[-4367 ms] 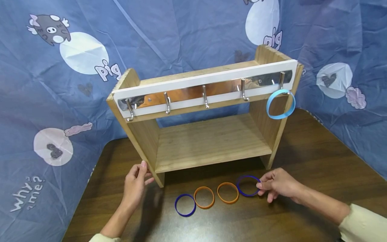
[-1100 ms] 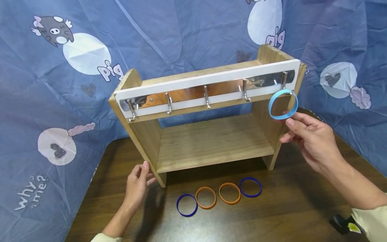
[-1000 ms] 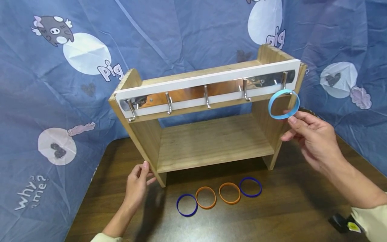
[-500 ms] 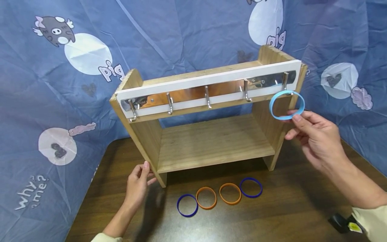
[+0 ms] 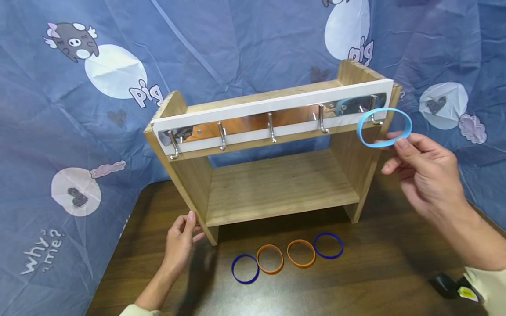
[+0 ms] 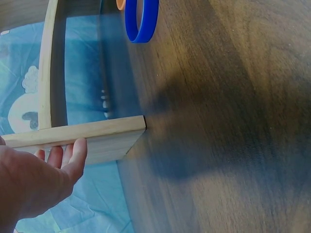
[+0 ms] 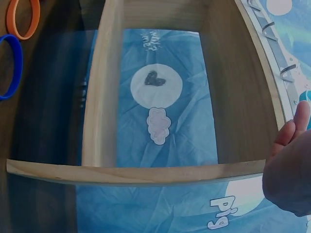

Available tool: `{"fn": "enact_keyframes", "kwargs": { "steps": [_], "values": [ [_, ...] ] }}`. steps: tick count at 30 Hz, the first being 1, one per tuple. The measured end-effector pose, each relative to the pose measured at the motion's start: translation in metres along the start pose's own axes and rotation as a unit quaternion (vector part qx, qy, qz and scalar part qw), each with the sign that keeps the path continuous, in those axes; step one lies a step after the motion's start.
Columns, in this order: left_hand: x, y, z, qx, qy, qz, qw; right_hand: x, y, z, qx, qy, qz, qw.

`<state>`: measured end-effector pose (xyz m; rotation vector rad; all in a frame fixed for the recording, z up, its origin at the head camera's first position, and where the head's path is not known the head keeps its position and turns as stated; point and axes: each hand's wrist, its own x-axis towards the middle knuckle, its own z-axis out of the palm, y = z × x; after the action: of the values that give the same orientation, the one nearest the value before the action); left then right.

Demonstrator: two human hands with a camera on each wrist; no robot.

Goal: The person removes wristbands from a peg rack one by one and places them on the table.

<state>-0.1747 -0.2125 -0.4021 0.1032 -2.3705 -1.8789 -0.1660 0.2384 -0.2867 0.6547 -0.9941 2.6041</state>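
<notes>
My right hand pinches the lower right edge of a light blue silicone wristband between thumb and fingers. The band is at the rightmost hook, whose tip shows through the ring; whether the two touch, I cannot tell. In the right wrist view only a sliver of the band appears beyond the fingertips. At the lower left my left hand holds the side panel of a wooden rack, thumb at its front edge. The left wrist view shows its fingers against the panel's outer face.
Two dark blue wristbands and two orange wristbands lie in a row on the brown table before the rack. Several metal hooks line the rack's white strip. Blue patterned cloth hangs behind.
Earlier my right hand touched the right dark blue wristband on the table, then rose to the light blue one. That band has since shifted right, slightly up and tilted. The left hand stays.
</notes>
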Motion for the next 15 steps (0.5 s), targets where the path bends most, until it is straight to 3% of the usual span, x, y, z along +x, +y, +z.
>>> {"fn": "enact_keyframes", "kwargs": {
  "steps": [9, 15],
  "values": [
    [0.001, 0.000, 0.000, 0.001, 0.001, -0.002, 1.0000, -0.005, -0.003, 0.000, -0.025, -0.013, 0.008, 1.000],
    [0.000, -0.001, -0.001, 0.007, -0.003, -0.002, 1.0000, -0.014, -0.006, -0.005, -0.074, -0.041, 0.047, 0.995]
  ]
}}
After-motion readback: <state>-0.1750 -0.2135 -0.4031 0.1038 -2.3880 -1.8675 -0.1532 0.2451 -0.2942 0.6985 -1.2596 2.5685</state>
